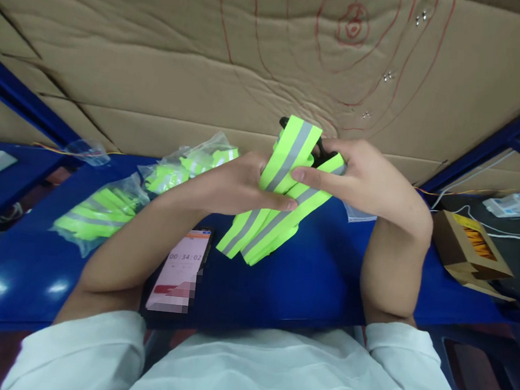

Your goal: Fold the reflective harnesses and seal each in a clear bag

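Both of my hands hold a folded neon yellow-green reflective strap (268, 235) with a grey stripe, up above the blue table. My left hand (246, 187) grips it from the left, thumb lying across the folds. From the right, my right hand (347, 170) pinches the upper folds, its thumb pressed on the band. Black plastic parts, maybe a buckle (323, 155), show behind the strap near my right fingers. Most of the fingers are hidden behind the folds.
Clear bags of similar straps (97, 210) lie at left on the blue table (315, 286). A phone (179, 270) showing a timer lies near my left forearm. An open cardboard box (470, 249) stands at right. A cardboard wall (160, 81) rises behind, between blue frame bars.
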`<state>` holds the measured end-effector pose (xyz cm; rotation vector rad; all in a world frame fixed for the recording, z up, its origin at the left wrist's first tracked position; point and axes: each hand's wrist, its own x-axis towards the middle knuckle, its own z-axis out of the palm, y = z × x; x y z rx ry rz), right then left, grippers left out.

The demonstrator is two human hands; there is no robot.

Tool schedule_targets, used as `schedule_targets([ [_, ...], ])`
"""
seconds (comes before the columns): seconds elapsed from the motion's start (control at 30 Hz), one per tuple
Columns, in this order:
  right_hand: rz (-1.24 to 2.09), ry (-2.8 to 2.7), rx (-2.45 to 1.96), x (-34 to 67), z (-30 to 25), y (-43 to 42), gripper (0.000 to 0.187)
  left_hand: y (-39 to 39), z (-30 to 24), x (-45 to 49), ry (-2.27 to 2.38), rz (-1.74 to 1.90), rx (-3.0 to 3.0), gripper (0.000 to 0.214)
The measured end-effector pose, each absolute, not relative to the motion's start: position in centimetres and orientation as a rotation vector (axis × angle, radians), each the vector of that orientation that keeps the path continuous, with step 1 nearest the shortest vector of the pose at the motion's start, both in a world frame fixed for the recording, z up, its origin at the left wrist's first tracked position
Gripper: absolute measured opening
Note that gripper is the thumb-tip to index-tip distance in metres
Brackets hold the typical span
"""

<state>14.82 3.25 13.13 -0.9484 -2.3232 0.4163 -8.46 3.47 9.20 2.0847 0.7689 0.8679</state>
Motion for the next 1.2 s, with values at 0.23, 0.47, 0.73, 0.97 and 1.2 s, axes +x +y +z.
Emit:
schedule_targets([
  [0.23, 0.222, -2.177, -1.070, 13.0, 12.5, 2.7, 0.043, 4.7, 8.4, -7.9, 0.880, 0.967, 1.871, 0.041],
  [0.47, 0.451, -2.069, -0.951, 13.1, 13.1, 2.6, 0.036, 5.6, 8.0, -8.0, 0.659, 0.831, 1.703, 0.065],
  [0.73, 1.103, -1.953, -0.751, 14.2, 11.9, 5.8, 0.048, 5.0, 8.6, -8.6, 0.603, 0.706, 1.856, 0.043],
  [0.97, 1.513, -1.838, -0.603, 13.9, 11.3, 6.5, 0.055, 4.7, 9.3, -8.9, 0.632, 0.609, 1.874, 0.047],
  [1.2, 1.002, -1.868, -0.772, 13.3, 11.4, 5.6, 0.052, 5.0, 9.5, -9.4, 0.693, 0.806, 1.995, 0.038],
])
